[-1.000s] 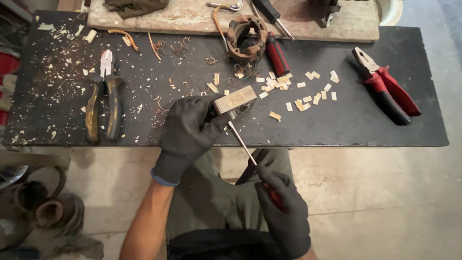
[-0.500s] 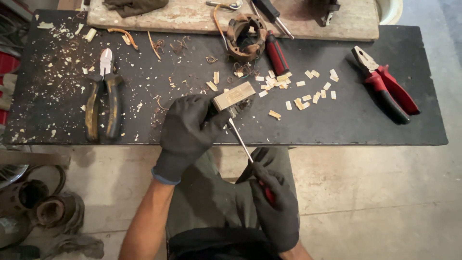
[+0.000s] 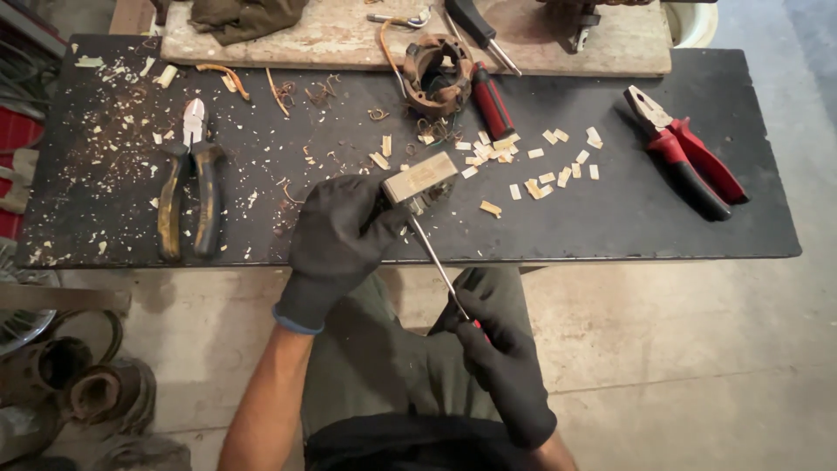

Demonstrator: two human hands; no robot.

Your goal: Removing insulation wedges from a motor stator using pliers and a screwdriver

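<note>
Firstly, left hand [image 3: 336, 244] clamped on a small metal block [image 3: 419, 180] at the table [image 3: 610, 218] edge. Right hand [image 3: 501, 366] gripped round a screwdriver [image 3: 436, 262], shaft slanting up-left from it, tip at the block. Red pliers [image 3: 689, 166] well right.

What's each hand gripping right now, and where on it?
The left hand clamps the small metal block at its near end; the right hand grips the screwdriver by its red handle, tip at the block.

Single head view, steeply down, fairly near, over black workbench [image 3: 663, 218], floor.
</note>
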